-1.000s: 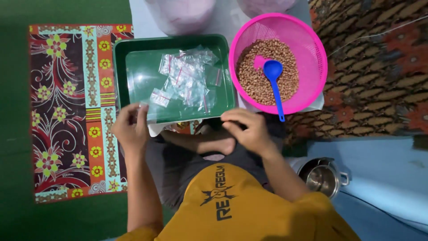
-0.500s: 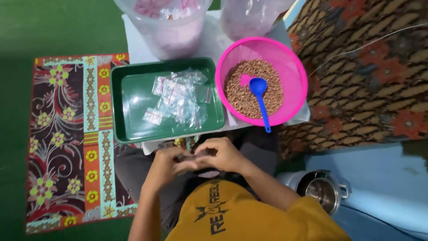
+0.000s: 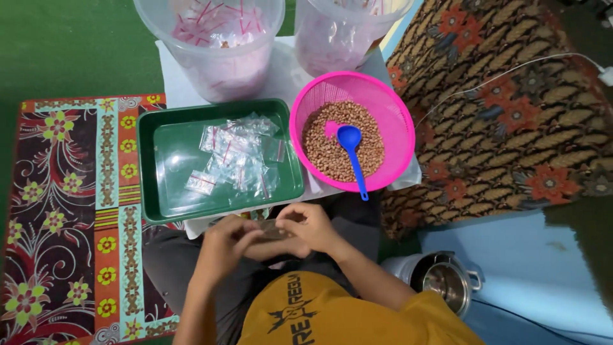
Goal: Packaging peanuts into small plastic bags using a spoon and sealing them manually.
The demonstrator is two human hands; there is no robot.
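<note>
Beyond the hands and to their left lies a patterned floor mat (image 3: 70, 211) in dark red with flowers, and off to the right a brown batik-style cloth (image 3: 511, 115) spreads over the floor. Straight ahead of both hands sits a white surface (image 3: 281, 76) carrying two clear plastic tubs (image 3: 214, 45), each holding many small clear bags with pink or red seal strips. Nearer, just in front of the left hand, is a green rectangular tray (image 3: 159, 211) with a loose heap of small clear zip bags (image 3: 236, 160), each with a thin red strip along the mouth. In front of the right hand stands a round pink basket (image 3: 396, 108) filled with brown peanuts (image 3: 325, 153), with a blue plastic scoop (image 3: 351, 150) lying in it, bowl away and handle pointing back toward the right hand. Low to the right of the right hand is a small metal pot (image 3: 444, 284). The left hand (image 3: 223, 246) and right hand (image 3: 310, 227) meet over the lap, fingers curled narrowly and pinching between them a small filled bag (image 3: 271, 230); it lies with its long axis running left to right from one hand to the other, both hands touching it, the right covering more of it. Whether its mouth is sealed cannot be told.
</note>
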